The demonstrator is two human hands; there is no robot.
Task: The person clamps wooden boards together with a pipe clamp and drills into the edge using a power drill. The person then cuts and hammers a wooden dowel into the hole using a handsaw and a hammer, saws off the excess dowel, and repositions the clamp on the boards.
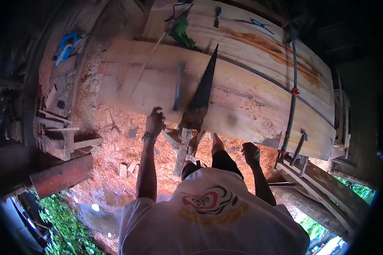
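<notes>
My left hand [155, 123] is raised at the near edge of a wide wooden board [242, 106], fingers loosely bent and apart, with no object visible in it. My right hand [251, 153] hangs off the board's front edge, curled into a fist; nothing shows in it. Between the two, a dark handsaw [204, 85] lies on the board with its pointed tip away from me. Left of the saw is a narrow grey bar-like piece [178, 87]. An upright wooden post [183, 151] stands below the saw's wide end.
A green power tool [181, 32] sits on the boards at the back, and a blue power planer [66, 50] lies far left. A bar clamp [294, 92] crosses the board at right, near a hammer [301, 142]. Shavings [115, 146] cover the ground, with wood offcuts [123, 170] among them.
</notes>
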